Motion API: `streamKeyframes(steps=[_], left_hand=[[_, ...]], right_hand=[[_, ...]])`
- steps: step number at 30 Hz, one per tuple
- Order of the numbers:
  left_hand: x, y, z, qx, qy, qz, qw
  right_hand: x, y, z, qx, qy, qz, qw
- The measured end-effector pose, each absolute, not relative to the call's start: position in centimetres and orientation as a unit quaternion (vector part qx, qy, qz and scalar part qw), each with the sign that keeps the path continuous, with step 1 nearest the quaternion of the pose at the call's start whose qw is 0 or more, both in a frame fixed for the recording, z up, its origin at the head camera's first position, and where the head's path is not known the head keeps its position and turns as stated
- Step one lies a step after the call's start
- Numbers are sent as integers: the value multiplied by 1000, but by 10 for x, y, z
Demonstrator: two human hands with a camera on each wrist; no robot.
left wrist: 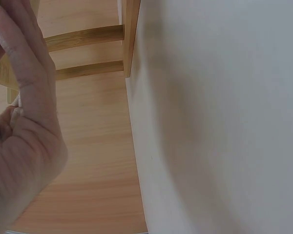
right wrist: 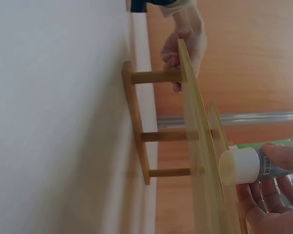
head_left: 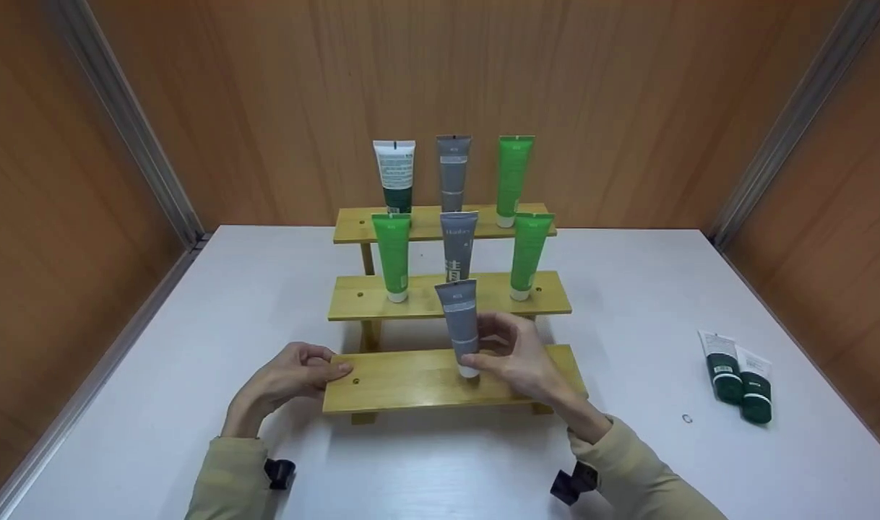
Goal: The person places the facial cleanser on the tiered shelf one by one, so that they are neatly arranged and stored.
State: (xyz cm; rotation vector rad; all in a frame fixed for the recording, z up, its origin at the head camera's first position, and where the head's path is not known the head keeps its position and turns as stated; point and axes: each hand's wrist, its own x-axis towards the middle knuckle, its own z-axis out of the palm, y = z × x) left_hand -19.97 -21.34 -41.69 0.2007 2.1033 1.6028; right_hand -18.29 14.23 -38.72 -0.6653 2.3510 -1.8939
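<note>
A three-tier wooden display stand point(head_left: 404, 393) is on the white table. My left hand point(head_left: 285, 379) grips the left end of its lowest board, thumb on top; the fingers are partly hidden. Over that board, right of its middle, my right hand point(head_left: 519, 357) pinches a grey squeeze tube point(head_left: 459, 318) between thumb and fingers. The tube is slightly tilted, its white cap point(right wrist: 238, 165) downward; whether the cap touches the board I cannot tell. Behind it, the middle board carries a grey tube point(head_left: 458, 245) between two green tubes point(head_left: 391, 253).
The top board holds a white-and-dark-green tube point(head_left: 395, 170), a grey tube point(head_left: 453, 170) and a green tube point(head_left: 513, 177). Two white-and-dark-green tubes point(head_left: 722, 368) lie at the table's right, near a small ring point(head_left: 687, 418). Wood-panelled walls point(head_left: 440, 94) enclose the back and sides.
</note>
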Motion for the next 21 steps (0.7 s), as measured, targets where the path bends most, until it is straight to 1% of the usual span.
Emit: streamKeyframes(steps=[9, 21], left_hand=[[-199, -214, -417, 69, 772, 585, 241], [-200, -214, -417, 65, 777, 579, 240]], right_hand=[[-184, 117, -388, -220, 754, -618, 36], [-187, 85, -393, -252, 727, -636, 54]])
